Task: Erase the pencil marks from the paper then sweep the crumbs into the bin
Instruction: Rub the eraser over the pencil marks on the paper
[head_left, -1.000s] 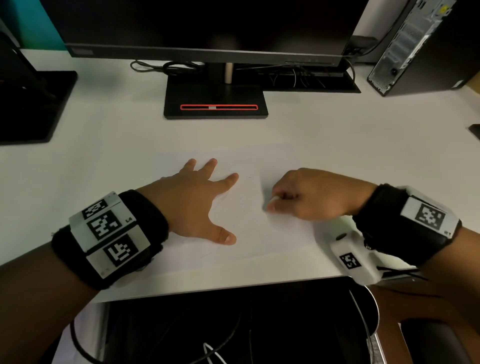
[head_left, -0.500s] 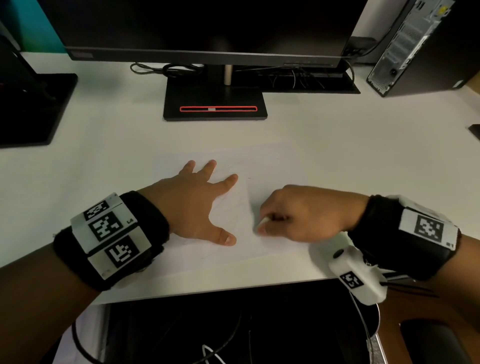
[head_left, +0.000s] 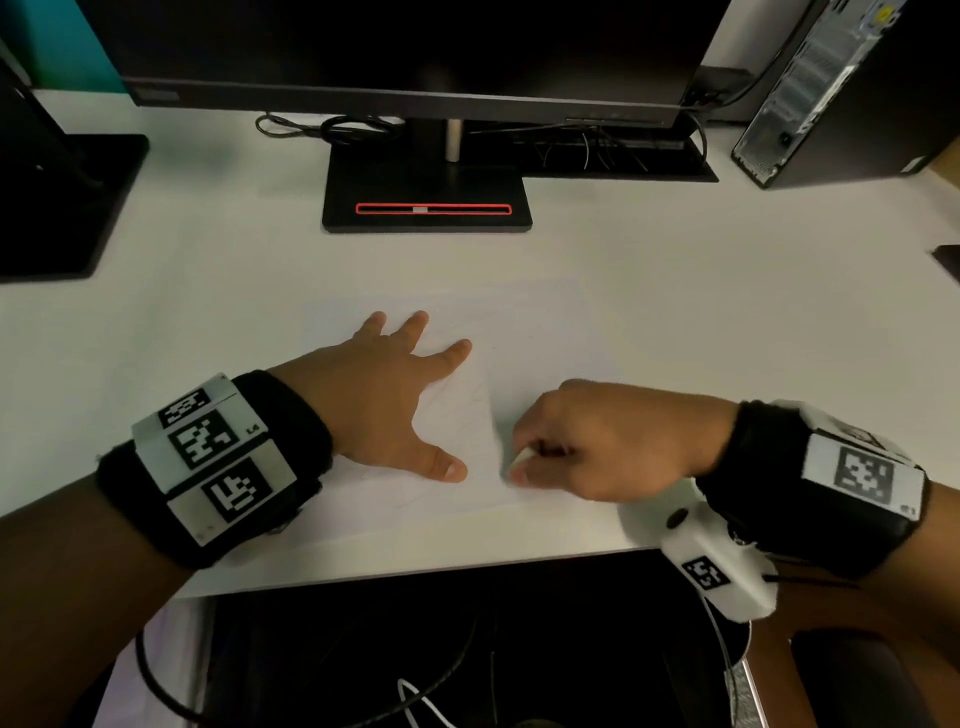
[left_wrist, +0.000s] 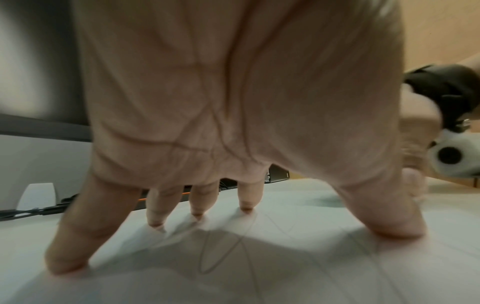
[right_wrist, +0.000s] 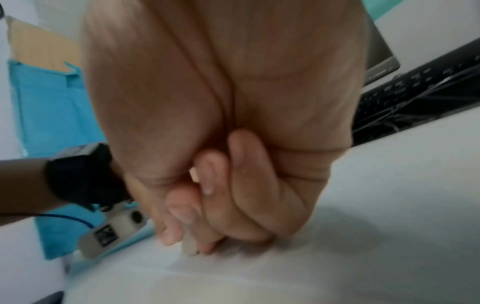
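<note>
A white sheet of paper (head_left: 524, 332) lies flat on the white desk (head_left: 208, 291), with faint pencil lines (left_wrist: 221, 253) on it. My left hand (head_left: 395, 395) presses on the sheet with straight, spread fingers (left_wrist: 161, 205). My right hand (head_left: 597, 441) sits at the sheet's near right part and pinches a small white eraser (head_left: 521, 459) between thumb and fingertips. The eraser (right_wrist: 189, 244) tip touches the paper (right_wrist: 285, 277). No crumbs show clearly, and I cannot make out a bin.
A monitor stand (head_left: 426, 192) rises behind the paper, a second black stand (head_left: 62, 202) at far left, a computer tower (head_left: 831, 93) at back right. A keyboard (right_wrist: 415, 92) lies behind. The desk's front edge (head_left: 415, 571) runs just below my wrists, with dark floor and cables beneath.
My right hand has slid toward me and slightly left across the paper with the eraser. The left hand has stayed pressed in place.
</note>
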